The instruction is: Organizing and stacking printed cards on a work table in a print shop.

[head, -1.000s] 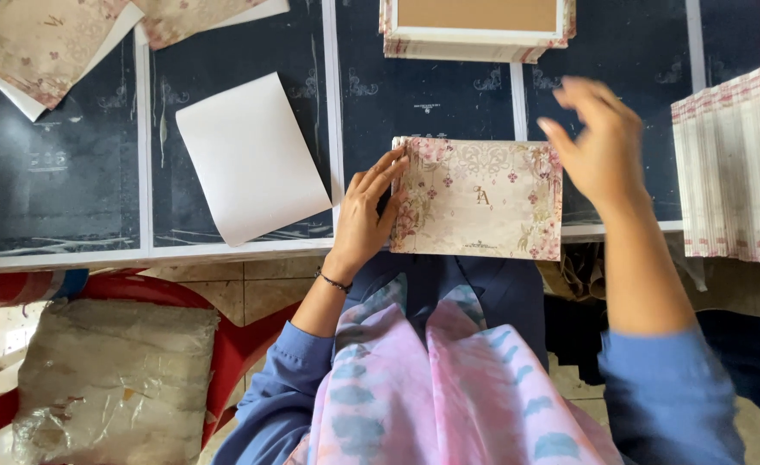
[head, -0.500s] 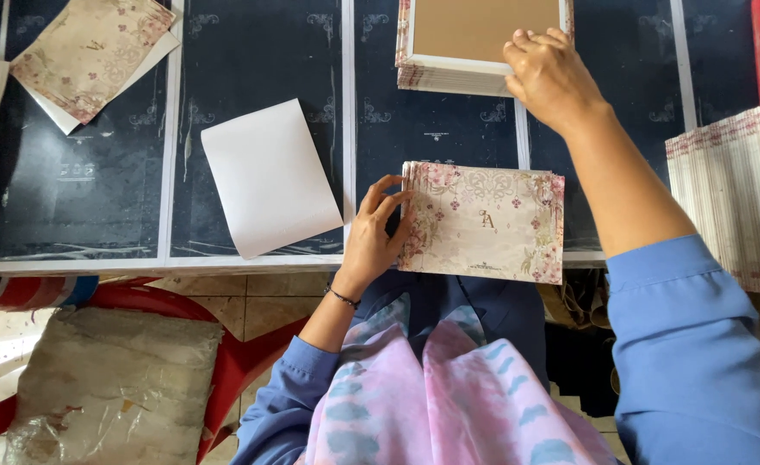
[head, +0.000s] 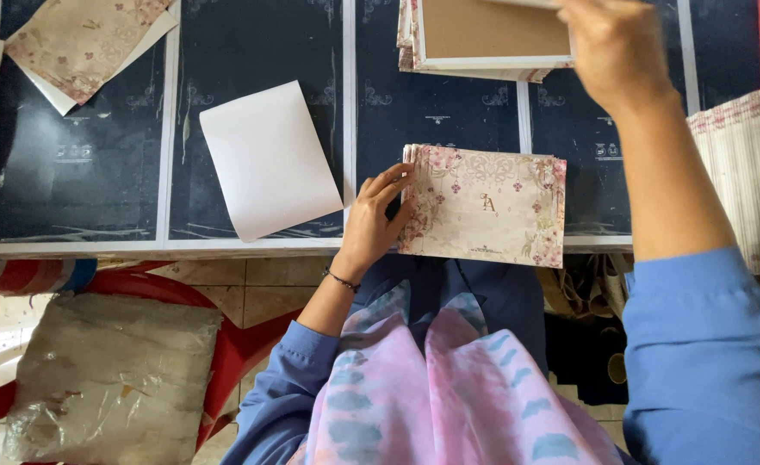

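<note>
1. Fingers of the left hand [head: 378, 222] rest open against the floral card stack [head: 483, 205] at the table [head: 259, 244] edge.
2. Right hand [head: 614, 52] touches the shallow brown-lined box [head: 492, 36] farther back; its grip cannot be told.

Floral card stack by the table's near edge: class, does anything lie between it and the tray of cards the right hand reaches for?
Nothing visible does. Between the floral card stack and the tray lies only bare dark table. The right hand is at the tray; the left hand rests on the stack's edge.
</note>
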